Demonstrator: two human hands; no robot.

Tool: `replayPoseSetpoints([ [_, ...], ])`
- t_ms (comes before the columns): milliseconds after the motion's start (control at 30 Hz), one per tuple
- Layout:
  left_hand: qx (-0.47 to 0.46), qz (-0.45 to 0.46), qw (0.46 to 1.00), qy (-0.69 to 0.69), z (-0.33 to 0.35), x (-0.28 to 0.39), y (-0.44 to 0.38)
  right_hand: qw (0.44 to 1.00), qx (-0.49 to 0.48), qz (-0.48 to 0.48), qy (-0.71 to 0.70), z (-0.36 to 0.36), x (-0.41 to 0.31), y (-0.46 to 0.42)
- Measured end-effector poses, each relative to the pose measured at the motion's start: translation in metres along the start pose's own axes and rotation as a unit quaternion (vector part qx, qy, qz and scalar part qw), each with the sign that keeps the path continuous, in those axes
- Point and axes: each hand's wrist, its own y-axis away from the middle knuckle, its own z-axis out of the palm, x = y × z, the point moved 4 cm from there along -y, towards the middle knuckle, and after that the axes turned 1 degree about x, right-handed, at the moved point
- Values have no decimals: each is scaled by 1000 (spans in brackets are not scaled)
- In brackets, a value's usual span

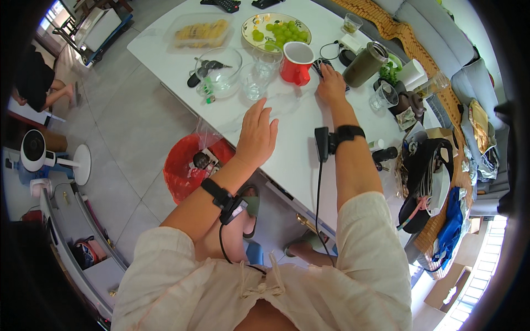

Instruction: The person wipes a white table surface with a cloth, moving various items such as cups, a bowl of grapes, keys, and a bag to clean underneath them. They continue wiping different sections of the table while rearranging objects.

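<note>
My left hand hovers over the near edge of the white marble-look table, its fingers stretched out and holding nothing. Just beyond it stand two clear drinking glasses and a clear glass bowl. My right hand reaches farther in and rests on a dark, flat object with pale lines. Most of that object is hidden under my fingers, and whether they grip it is unclear. To its left is a red mug with a white inside; a dark metal tumbler leans to its right.
A floral plate of green grapes and a plastic box of yellow food lie at the back. A glass and brown teapot stand right. Below the table's left edge is a red bin. A person sits far left.
</note>
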Motion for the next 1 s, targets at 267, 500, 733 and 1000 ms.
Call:
replayPoseSetpoints([
  [267,56,-32,998,23,2,-8,0,966,105,-178,-152,-43,-107,116],
  [500,83,-42,995,41,5,-19,2,958,-28,-153,-243,-110,-130,222],
  [733,54,-60,996,27,2,-15,2,982,30,-130,-136,-109,-71,223],
  [1000,23,-68,997,31,5,-14,2,966,171,175,-86,-64,45,85],
])
